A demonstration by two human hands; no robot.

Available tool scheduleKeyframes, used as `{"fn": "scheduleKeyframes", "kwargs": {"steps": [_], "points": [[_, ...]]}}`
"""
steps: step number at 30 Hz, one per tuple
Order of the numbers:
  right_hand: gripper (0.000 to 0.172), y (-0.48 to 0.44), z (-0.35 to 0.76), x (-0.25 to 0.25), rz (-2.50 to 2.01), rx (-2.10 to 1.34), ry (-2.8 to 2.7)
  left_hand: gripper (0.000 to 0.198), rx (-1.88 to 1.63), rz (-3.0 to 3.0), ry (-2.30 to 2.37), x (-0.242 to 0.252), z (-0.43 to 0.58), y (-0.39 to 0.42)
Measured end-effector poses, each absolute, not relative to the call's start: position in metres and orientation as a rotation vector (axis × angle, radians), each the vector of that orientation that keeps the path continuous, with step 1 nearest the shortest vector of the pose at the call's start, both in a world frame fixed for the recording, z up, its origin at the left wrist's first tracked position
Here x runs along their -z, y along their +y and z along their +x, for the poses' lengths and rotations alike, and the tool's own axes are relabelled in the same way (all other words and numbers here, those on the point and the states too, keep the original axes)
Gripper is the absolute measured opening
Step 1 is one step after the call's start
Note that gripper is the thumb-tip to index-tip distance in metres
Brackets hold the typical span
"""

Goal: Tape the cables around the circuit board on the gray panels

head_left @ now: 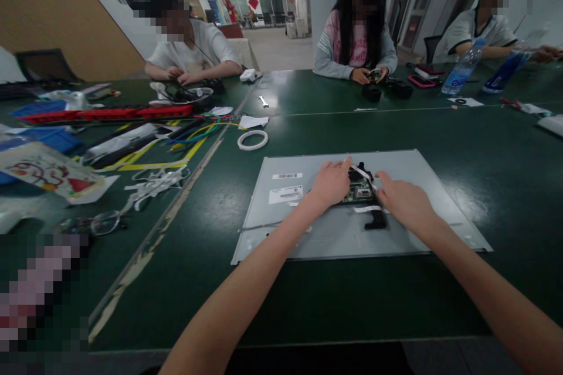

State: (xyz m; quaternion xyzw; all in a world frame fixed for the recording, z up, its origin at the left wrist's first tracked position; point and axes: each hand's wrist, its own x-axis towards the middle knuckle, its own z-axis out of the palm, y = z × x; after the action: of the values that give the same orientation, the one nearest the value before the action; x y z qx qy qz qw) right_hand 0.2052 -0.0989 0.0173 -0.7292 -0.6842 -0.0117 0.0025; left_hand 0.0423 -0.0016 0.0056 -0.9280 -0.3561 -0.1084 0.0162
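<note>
In front of me lies a flat grey metal panel (409, 170) with paper labels, like the back of a display. A green circuit board (358, 192) with black parts sits on it, partly covered by my hands. A narrow white strip (361, 172) runs slantwise over the board between my fingertips. My left hand (332, 183) is closed at the strip's upper left end. My right hand (404, 202) is closed at its lower right end, by the board's right edge. Just below the board are a black bracket-like piece (376, 220) and another white strip (367, 209).
A white tape roll (252, 140) and a small wrench (263, 102) lie beyond the panel. Cables (160, 183), glasses (105, 222) and a red strip (109, 114) clutter the left. Bottles (464, 67) stand at far right. Several people (193, 50) sit across the green table (308, 304).
</note>
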Motion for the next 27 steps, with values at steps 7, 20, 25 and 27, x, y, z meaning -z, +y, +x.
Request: {"fn": "scheduleKeyframes", "kwargs": {"steps": [7,20,25,27], "points": [[0.037,-0.100,0.210,-0.017,-2.276,0.030,-2.137,0.042,0.292,-2.946,-1.046,-0.009,0.041,-0.001],[0.031,-0.095,0.237,-0.027,-2.083,-0.453,-2.010,0.041,0.327,-2.950,-1.060,-0.009,0.042,-0.001],[0.044,-0.099,0.239,-0.034,-1.925,-0.932,-1.918,0.041,0.336,-2.954,-1.067,-0.009,0.042,-0.002],[0.039,-0.102,0.237,-0.036,-1.862,-1.043,-1.899,0.041,0.338,-2.956,-1.057,-0.010,0.042,-0.002]]}}
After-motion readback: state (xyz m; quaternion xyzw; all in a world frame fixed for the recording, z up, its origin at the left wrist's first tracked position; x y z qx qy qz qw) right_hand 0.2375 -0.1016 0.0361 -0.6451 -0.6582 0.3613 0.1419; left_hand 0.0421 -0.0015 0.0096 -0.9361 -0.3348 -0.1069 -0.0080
